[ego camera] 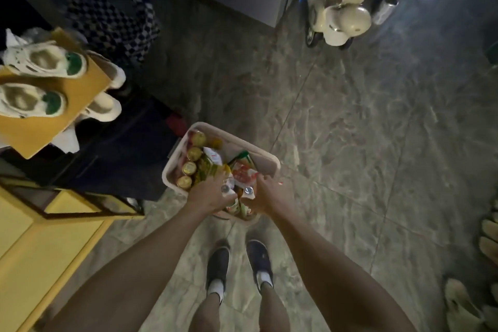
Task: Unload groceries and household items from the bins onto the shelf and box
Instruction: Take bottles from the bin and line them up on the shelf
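While both hands, left hand (pixel 213 194) and right hand (pixel 269 193), each clutched 1 bottle in the bin (pixel 269 160), lifting straight up looked wisest.

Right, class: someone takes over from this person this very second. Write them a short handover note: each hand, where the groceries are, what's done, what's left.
Left hand: down in the beige bin, closed around a small silver-capped bottle.
Right hand: also in the bin, gripping a second capped bottle.
Bin: on the floor in front of the feet, still nearly full; a row of gold-lidded jars along its left side, bright packets in the middle.
Yellow shelf: to the left; no groceries visible on it.
Done: nothing visibly unloaded yet.
Left: lift out both bottles, then everything else.
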The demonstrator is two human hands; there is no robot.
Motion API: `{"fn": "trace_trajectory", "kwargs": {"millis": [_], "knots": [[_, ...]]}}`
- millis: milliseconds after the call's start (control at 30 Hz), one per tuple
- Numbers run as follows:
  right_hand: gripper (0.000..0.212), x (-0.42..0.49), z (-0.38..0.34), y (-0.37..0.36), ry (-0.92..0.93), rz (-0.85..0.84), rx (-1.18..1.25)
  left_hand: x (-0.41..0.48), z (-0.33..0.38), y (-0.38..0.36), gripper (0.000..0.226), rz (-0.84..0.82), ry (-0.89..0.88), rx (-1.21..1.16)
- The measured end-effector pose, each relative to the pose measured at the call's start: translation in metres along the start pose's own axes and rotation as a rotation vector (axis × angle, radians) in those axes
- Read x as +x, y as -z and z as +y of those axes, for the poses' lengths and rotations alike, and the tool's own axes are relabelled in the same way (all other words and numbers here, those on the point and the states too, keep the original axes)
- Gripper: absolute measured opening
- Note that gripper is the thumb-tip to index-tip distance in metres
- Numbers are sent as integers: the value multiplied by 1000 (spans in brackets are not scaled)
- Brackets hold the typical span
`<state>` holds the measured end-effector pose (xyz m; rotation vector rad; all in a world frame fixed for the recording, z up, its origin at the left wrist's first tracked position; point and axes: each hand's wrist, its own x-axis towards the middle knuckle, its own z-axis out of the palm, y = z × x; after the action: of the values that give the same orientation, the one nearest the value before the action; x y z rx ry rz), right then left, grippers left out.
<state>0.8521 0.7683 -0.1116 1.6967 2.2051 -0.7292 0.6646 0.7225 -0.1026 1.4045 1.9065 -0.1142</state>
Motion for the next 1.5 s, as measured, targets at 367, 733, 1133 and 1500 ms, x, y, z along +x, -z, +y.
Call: {"fn": "trace_trajectory", "kwargs": {"millis": [367, 733, 1133, 1500], "knots": [[29, 51, 14, -48, 180, -194, -1, 43, -18, -64, 22, 68, -65, 99], [50, 7, -1, 21, 345, -105, 20, -20, 2, -16, 30, 267, -81, -3], [53, -78, -147, 194, 634, 51, -6, -188, -35, 150, 36, 669, 9, -47], [29, -147, -378, 226, 920, 173, 9, -387, -175, 240, 39, 854, 310, -108]]}}
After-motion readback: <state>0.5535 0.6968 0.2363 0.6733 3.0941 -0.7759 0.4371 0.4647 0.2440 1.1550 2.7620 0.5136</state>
